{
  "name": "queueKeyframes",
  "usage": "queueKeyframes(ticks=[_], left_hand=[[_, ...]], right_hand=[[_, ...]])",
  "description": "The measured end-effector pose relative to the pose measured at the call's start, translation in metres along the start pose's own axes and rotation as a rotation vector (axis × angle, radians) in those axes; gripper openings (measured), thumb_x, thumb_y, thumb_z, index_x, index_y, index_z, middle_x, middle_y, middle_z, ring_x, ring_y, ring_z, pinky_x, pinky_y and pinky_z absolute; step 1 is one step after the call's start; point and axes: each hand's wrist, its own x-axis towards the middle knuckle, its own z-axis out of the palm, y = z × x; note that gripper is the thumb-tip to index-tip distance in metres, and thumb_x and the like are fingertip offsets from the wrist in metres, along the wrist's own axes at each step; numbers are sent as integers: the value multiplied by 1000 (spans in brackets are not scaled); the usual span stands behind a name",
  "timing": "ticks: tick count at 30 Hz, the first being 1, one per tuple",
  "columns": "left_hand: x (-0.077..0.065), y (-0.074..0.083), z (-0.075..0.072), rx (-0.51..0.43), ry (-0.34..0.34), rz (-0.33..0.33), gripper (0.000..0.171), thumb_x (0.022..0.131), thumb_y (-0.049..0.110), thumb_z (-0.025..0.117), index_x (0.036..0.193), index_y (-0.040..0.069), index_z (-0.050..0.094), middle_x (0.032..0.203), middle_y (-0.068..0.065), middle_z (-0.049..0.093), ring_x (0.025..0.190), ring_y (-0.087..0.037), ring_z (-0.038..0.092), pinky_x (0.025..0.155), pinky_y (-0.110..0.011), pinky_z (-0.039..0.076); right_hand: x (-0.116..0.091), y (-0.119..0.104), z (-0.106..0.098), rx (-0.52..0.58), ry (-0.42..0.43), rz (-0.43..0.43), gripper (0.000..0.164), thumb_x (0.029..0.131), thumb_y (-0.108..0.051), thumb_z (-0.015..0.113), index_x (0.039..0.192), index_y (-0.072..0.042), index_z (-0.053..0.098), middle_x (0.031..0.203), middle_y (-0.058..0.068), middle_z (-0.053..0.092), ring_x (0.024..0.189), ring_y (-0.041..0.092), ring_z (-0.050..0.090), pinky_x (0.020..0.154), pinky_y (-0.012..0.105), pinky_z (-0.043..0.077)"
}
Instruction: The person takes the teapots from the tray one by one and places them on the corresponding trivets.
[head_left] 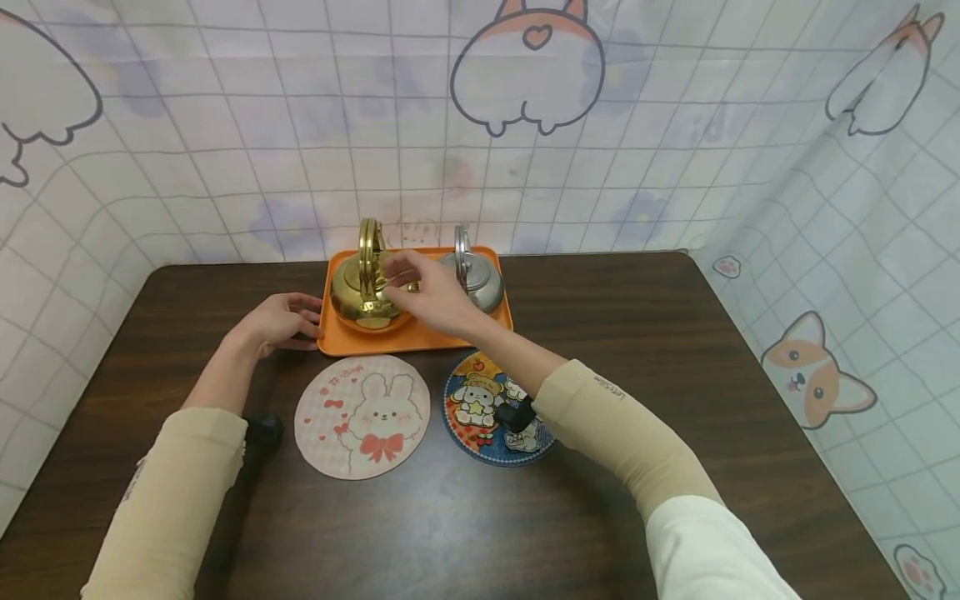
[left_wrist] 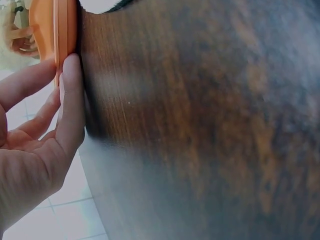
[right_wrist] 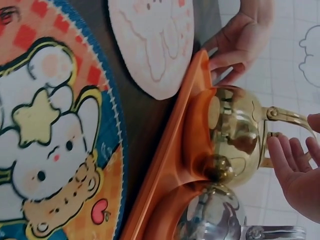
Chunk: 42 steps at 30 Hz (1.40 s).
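Observation:
A gold teapot with an upright handle stands at the left of an orange tray, and a silver teapot stands at its right. My right hand hovers by the gold teapot's handle, fingers loosely bent. In the right wrist view its fingertips are close to the gold handle; whether they touch is unclear. At the tray's left edge, my left hand rests its fingertips against the rim, as the left wrist view shows on the orange rim.
In front of the tray lie a round pink rabbit mat and a round blue and orange cartoon mat, the latter partly covered by my right forearm. A patterned curtain hangs behind the dark wooden table.

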Motion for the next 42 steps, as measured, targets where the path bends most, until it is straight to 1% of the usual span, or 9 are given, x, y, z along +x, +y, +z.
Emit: queueKeyframes(ticks=[7,10,17,20,24,27,35,42], left_hand=[[-2,0,1,-1,-6,-1,69,96,-8,62,156,-9,26,138,-28,43,98,-22,64,86,-37,61],[-2,-1,0,4,-2,5,69,96,-8,62,156,-8,26,139,-28,44,98,-22,64,86,-37,61],[-1,1,1,20,-3,-9,69,97,-7,63,156,-8,27,137,-28,44,98,-22,65,87,-36,61],[-2,1,0,21,-5,-15,69,97,-7,63,156,-8,26,139,-29,44,97,-21,65,86,-36,61],[-1,1,-1,21,-11,-16,70,97,-6,63,156,-9,25,141,-30,43,95,-20,66,85,-35,61],[1,0,-1,25,-14,-8,70,98,-5,64,156,-9,25,142,-30,43,95,-20,67,85,-35,61],[1,2,-1,26,-12,-10,71,97,-6,63,156,-8,25,144,-31,42,97,-21,66,87,-37,60],[-2,2,0,27,-11,1,71,97,-6,64,156,-8,26,141,-30,44,97,-21,66,87,-38,61]], right_hand=[[9,2,9,4,17,16,39,99,-13,70,135,-6,55,127,5,62,114,17,61,89,25,53],[12,3,13,8,32,17,42,99,-12,70,137,-5,54,127,6,61,113,17,61,88,23,53],[15,5,21,23,63,-6,42,98,-9,71,136,-2,54,123,8,62,111,21,62,87,23,53],[17,4,24,11,73,-7,42,98,-11,71,135,-1,54,121,7,62,109,19,62,88,22,52],[20,3,27,1,69,12,44,99,-12,70,138,-2,52,123,7,62,110,16,61,86,22,53],[21,2,28,6,82,20,45,99,-11,69,139,-3,52,124,8,62,110,17,60,85,23,54],[21,8,33,41,144,-18,44,99,-10,69,138,0,52,117,8,64,103,14,61,81,23,55],[20,7,39,77,196,-44,33,101,-7,64,131,-1,52,112,8,64,102,16,61,82,24,54]])
